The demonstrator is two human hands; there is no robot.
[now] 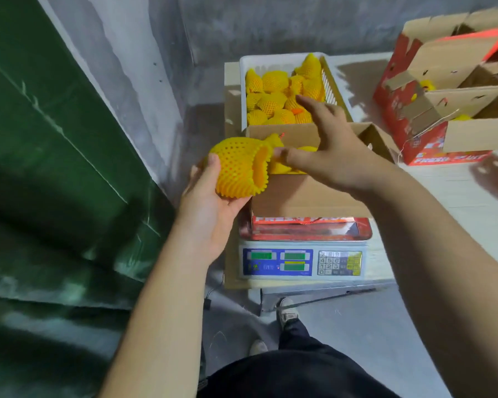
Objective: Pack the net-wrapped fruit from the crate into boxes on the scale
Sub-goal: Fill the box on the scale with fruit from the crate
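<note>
Down at 6 o'clock you just get dark trousers (296,374) and a shoe (286,311) on the concrete floor, so nothing to trip on that I can see.

Left hand (210,208) at about 9 o'clock from the box is cupping one net-wrapped fruit (242,168) from underneath, thumb up on its side, open end of the net facing the box. Right hand (328,150) hovers flat over the box (305,196), fingers spread and relaxed, gripping nothing, fingertips out toward the crate.

My take: swing that fruit to 3 o'clock and set it down in a gap rather than dropping it, since the box sits on the scale (302,262) and a thump would jiggle the reading. I'd lift the right hand away first, it's covering the opening.

Crate (250,63) at 12 o'clock is heaped with more yellow netted fruit, touching the box's far wall. The raised far flap stands between crate and box, so reach over it. More cartons (414,110) sit well off at 2 o'clock, flaps open.
</note>
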